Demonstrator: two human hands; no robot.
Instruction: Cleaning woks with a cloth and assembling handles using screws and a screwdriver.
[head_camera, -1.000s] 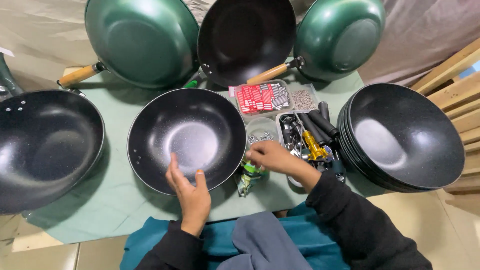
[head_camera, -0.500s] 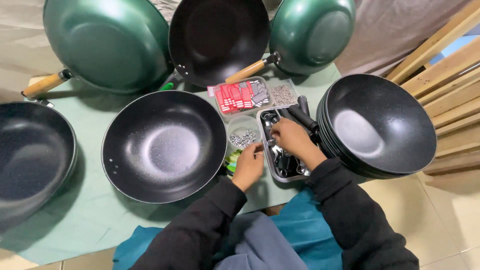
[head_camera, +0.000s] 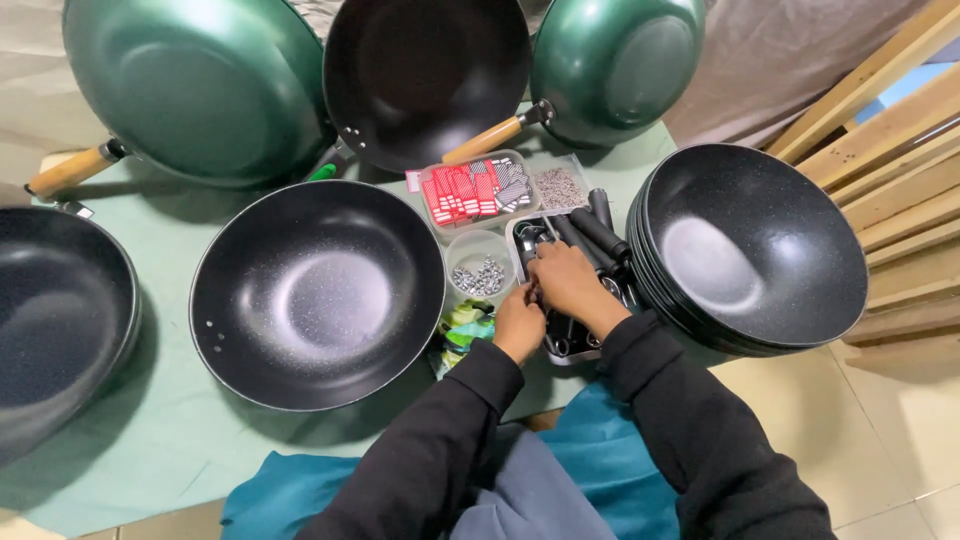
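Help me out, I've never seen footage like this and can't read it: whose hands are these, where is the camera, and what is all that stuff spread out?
There is no machine here. The camera sits on a person's head and looks down, so the black sleeves at the bottom are that person's own arms. The left hand and the right hand meet over a tray of dark handle parts; what the fingers grip is hidden. Beside it stand a round tub of small metal bits, a tray of red and grey pieces and a clear box of fine grey pieces. A handleless black wok lies left of the hands, a stack of black woks right. Behind, three woks with wooden handles lean upright, two showing green backs. All rest on a pale green sheet.
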